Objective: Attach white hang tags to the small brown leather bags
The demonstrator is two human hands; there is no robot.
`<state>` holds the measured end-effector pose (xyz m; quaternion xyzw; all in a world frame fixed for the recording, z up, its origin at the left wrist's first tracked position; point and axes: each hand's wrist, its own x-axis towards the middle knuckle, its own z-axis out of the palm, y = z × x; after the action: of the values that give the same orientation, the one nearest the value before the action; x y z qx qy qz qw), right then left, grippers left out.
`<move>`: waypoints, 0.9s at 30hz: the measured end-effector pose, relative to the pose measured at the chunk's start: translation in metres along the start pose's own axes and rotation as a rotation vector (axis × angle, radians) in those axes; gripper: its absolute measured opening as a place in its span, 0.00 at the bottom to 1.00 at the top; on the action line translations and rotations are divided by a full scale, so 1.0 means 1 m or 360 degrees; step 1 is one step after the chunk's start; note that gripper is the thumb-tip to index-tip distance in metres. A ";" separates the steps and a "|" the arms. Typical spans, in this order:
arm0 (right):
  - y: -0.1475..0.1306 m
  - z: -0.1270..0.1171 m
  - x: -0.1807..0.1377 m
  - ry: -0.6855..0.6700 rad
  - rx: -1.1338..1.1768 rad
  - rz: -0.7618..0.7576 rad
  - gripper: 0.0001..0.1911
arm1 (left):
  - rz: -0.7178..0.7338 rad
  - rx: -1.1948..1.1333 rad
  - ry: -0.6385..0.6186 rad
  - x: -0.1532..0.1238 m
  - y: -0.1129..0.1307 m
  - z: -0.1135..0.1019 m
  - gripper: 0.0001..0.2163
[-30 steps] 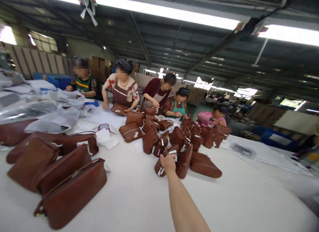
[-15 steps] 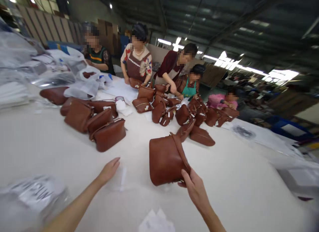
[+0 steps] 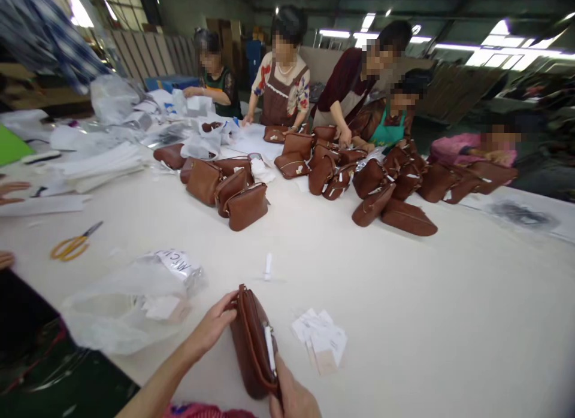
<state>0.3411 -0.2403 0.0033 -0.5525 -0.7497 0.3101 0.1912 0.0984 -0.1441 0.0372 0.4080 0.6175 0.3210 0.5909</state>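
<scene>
At the near table edge the left hand (image 3: 211, 328) grips the top of a brown bag (image 3: 254, 346) standing on the white table (image 3: 404, 322), the right hand (image 3: 291, 397), partly cut off below, clasps its near end, paper tags (image 3: 320, 340) lie just right, and blurred workers (image 3: 287, 82) sit far behind.

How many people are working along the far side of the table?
5: dark top with stripes, floral sleeves, maroon, green apron, pink. Others may be hidden.

One pair of scissors (image 3: 74, 245), five co-workers (image 3: 282, 82), one clear plastic bag (image 3: 130, 298), many brown bags (image 3: 245, 205).
</scene>
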 end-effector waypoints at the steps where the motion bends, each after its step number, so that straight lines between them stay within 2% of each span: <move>1: -0.001 -0.009 0.002 -0.0058 0.0061 -0.0071 0.30 | 0.0067 0.0094 0.0044 -0.001 0.000 -0.001 0.30; 3: -0.005 -0.032 0.009 -0.0166 0.0199 -0.0151 0.32 | 0.0118 0.0202 0.0115 -0.001 0.003 -0.005 0.36; 5: -0.010 -0.055 0.018 -0.0224 0.0306 -0.0145 0.30 | 0.0128 0.0253 0.0104 -0.001 0.007 -0.008 0.39; 9: -0.014 -0.081 0.032 -0.0369 0.0524 -0.0131 0.28 | 0.0218 0.0306 -0.0020 -0.008 0.012 -0.013 0.25; 11: -0.009 -0.083 0.034 -0.0388 0.0648 -0.0052 0.28 | 0.0233 0.0289 -0.0024 -0.014 0.012 -0.015 0.20; 14: 0.001 -0.078 0.028 -0.0382 0.0881 0.0133 0.32 | 0.0236 0.0266 -0.0003 -0.025 0.007 -0.018 0.18; 17: 0.006 -0.070 0.017 -0.0373 0.1051 0.0142 0.32 | 0.0238 0.0236 0.0073 -0.035 -0.001 -0.020 0.18; 22: 0.009 -0.061 0.003 -0.0349 0.0943 0.0047 0.28 | 0.0252 0.0269 0.0130 -0.043 -0.013 -0.024 0.19; 27: 0.014 -0.056 0.003 -0.0323 0.0794 -0.0043 0.29 | 0.0281 0.0315 0.0139 -0.048 -0.019 -0.027 0.18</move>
<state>0.3856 -0.2204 0.0347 -0.4445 -0.6726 0.5365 0.2494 0.0677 -0.1932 0.0453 0.5026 0.6331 0.3266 0.4898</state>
